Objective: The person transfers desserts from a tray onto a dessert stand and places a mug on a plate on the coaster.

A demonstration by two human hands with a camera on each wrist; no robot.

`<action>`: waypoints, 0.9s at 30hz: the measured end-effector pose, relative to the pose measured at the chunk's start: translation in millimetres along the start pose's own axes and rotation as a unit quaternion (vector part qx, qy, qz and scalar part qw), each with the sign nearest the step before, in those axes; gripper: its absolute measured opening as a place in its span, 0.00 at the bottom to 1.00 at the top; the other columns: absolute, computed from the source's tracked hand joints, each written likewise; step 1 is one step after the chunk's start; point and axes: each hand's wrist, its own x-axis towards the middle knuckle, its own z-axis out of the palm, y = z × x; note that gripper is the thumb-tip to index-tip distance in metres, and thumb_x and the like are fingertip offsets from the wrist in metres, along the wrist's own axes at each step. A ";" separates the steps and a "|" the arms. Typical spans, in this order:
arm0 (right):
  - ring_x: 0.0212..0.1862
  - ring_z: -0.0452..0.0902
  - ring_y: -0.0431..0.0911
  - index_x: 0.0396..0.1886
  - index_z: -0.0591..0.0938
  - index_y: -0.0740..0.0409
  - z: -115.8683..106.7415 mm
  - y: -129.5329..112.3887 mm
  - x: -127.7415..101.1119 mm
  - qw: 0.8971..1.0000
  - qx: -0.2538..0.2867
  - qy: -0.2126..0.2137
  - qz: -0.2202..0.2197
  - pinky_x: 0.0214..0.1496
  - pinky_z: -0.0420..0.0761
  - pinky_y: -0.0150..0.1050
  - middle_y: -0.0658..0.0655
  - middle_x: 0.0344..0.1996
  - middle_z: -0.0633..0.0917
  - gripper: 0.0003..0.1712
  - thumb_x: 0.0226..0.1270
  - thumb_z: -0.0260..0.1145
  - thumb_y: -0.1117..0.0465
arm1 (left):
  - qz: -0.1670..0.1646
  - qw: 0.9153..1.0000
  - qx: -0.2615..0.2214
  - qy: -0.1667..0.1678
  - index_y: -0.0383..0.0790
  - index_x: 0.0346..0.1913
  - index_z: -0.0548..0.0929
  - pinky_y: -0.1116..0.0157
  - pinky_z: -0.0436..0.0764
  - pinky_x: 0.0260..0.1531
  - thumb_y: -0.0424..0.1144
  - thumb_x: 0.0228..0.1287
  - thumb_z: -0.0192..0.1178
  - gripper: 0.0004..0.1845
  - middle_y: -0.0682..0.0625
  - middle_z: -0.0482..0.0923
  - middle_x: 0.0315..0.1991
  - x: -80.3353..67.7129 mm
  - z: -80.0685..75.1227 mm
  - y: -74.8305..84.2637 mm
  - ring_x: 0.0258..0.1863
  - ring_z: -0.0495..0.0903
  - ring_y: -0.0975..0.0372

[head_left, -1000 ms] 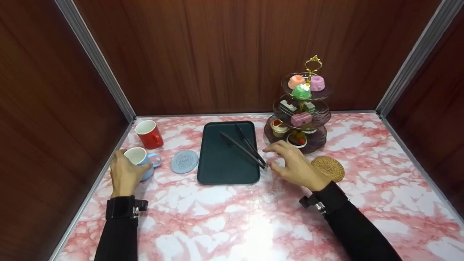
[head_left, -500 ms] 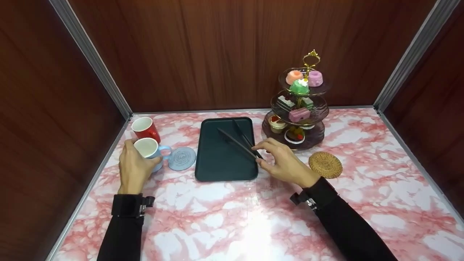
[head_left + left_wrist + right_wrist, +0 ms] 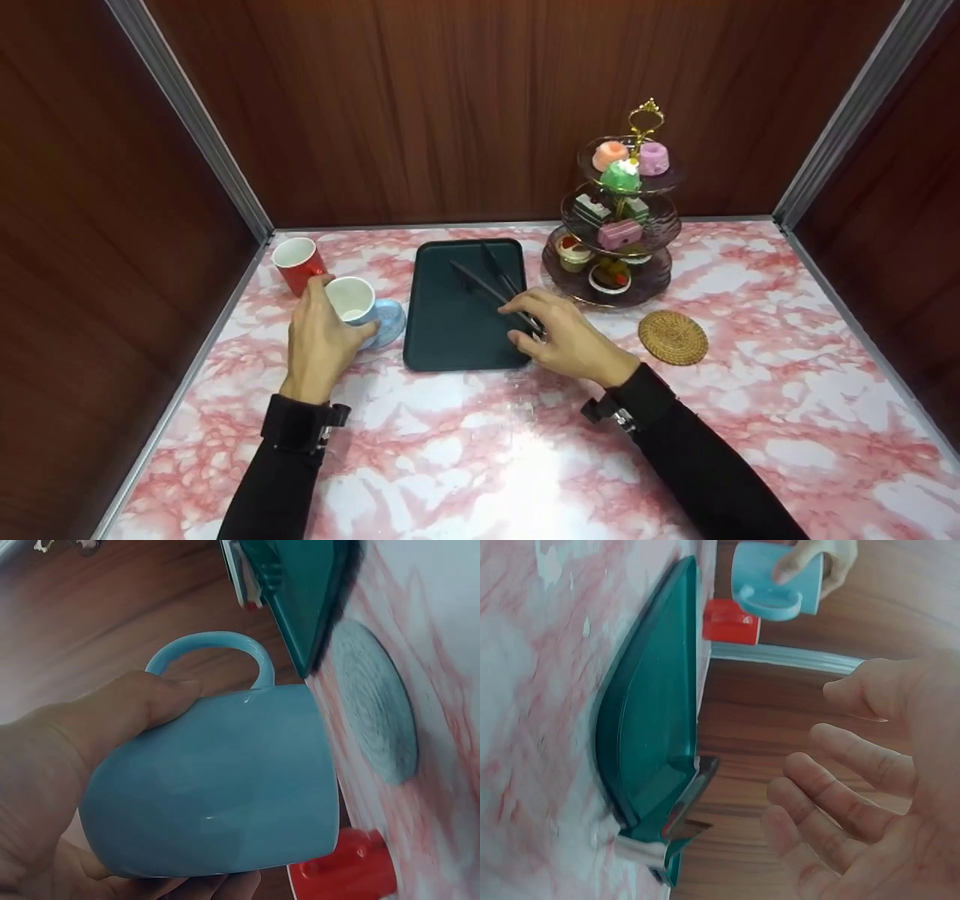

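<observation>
My left hand [image 3: 319, 345] grips a light blue mug [image 3: 217, 780] by its body, thumb beside the handle. The mug is upright and raised off the table, overlapping a round grey-blue coaster [image 3: 391, 322] in the head view. My right hand [image 3: 568, 336] hovers over the right edge of a dark green tray [image 3: 450, 341], with loosely bent fingers and nothing in them. Below those fingers, black tongs [image 3: 478, 280] lie spread on the tray; the hand hides part of their near end. The right wrist view shows the fingertips [image 3: 780, 821] apart from the tongs.
A red mug [image 3: 297, 264] stands behind the left hand. At the back right rises a three-tier stand [image 3: 660, 232] holding several small cakes. A woven coaster [image 3: 673, 337] lies right of the right hand. Wooden walls [image 3: 450, 112] enclose the table's back and sides.
My left hand has lifted the blue mug and carried it right, from beside the wall to the grey-blue coaster. My right hand has shifted slightly left over the tongs.
</observation>
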 end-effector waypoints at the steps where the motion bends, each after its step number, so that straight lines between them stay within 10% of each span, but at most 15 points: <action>1: 0.53 0.71 0.33 0.54 0.73 0.32 1.5 -1.3 0.8 1.000 0.003 -0.004 0.000 0.56 0.72 0.37 0.41 0.50 0.76 0.22 0.59 0.63 0.50 | 0.004 1.000 0.001 -0.002 0.43 0.59 0.64 0.51 0.77 0.47 0.51 0.28 0.77 0.50 0.42 0.75 0.48 -1.2 1.4 3.2 0.46 0.76 0.51; 27: 0.51 0.73 0.29 0.59 0.68 0.33 25.0 -21.2 15.8 0.997 0.050 -0.039 0.039 0.52 0.76 0.29 0.37 0.53 0.72 0.25 0.62 0.60 0.49 | 0.073 0.996 -0.011 -0.053 0.48 0.57 0.66 0.56 0.78 0.43 0.55 0.24 0.77 0.49 0.49 0.75 0.46 -27.1 37.2 64.0 0.42 0.76 0.57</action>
